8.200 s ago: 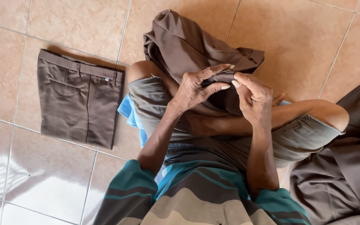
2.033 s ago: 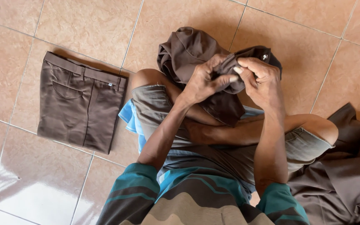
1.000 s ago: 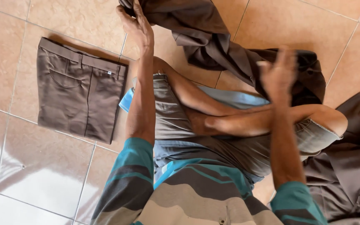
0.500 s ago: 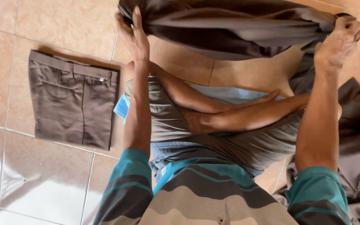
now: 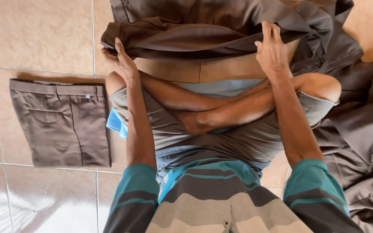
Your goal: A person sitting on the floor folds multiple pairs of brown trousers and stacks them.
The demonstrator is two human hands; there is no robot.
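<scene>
I sit cross-legged on a tiled floor. A pair of dark brown trousers (image 5: pixel 203 30) lies spread across the tiles in front of my knees. My left hand (image 5: pixel 121 60) grips the garment's left end, fingers curled into the cloth. My right hand (image 5: pixel 272 47) presses flat on its right part, fingers together and stretched forward. My crossed bare legs lie just below the garment.
A folded brown pair of trousers (image 5: pixel 61 123) lies on the floor to my left. A heap of loose brown cloth (image 5: pixel 363 142) is piled at my right. A blue cloth (image 5: pixel 116 123) shows under my left thigh. Beige tiles (image 5: pixel 35 34) surround everything.
The garment was bunched in both hands, then shaken out and lifted wide. Now it lies lower on the floor, and my right hand has come in from the far right.
</scene>
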